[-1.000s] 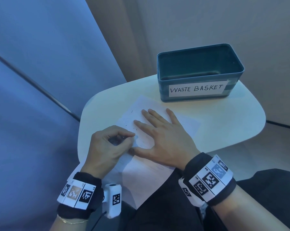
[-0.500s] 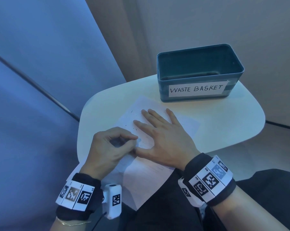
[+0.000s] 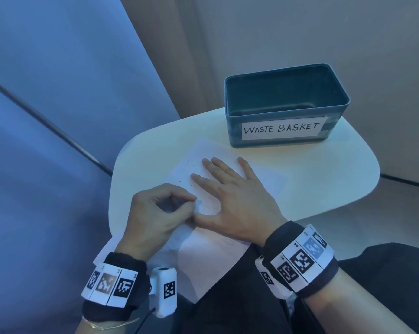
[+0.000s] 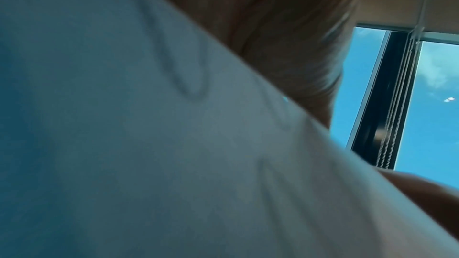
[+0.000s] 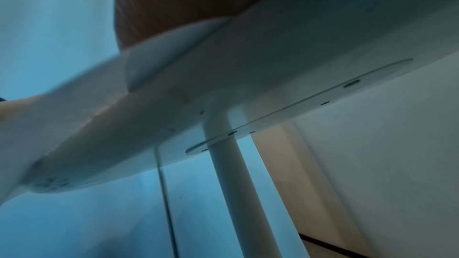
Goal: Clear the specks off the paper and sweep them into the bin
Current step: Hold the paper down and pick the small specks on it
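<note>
Paper (image 3: pixel 210 259), a white sheet, lies at centre frame in the head view on a small white table (image 3: pixel 312 169), its near edge hanging over the table's lower rim toward the person's lap. The right hand (image 3: pixel 237 201) lies flat on the sheet at mid-frame, fingers straight and spread, thumb stretched out to the left, holding nothing. Just left of that thumb, the left hand (image 3: pixel 155 218) rests on the paper with its fingers curled, thumb and forefinger tips meeting in a pinch over a small pale object (image 3: pixel 198 204); what it is cannot be made out. Above the left hand and beside the right fingertips, a few dark specks (image 3: pixel 188 162) lie scattered on the sheet's upper left part. Farther up, at upper right of the frame, a dark green bin (image 3: pixel 285 109) labelled "WASTE BASKET" stands on the table's far side, just beyond the paper's top corner. Both wrists carry black bands with square-patterned tags.
</note>
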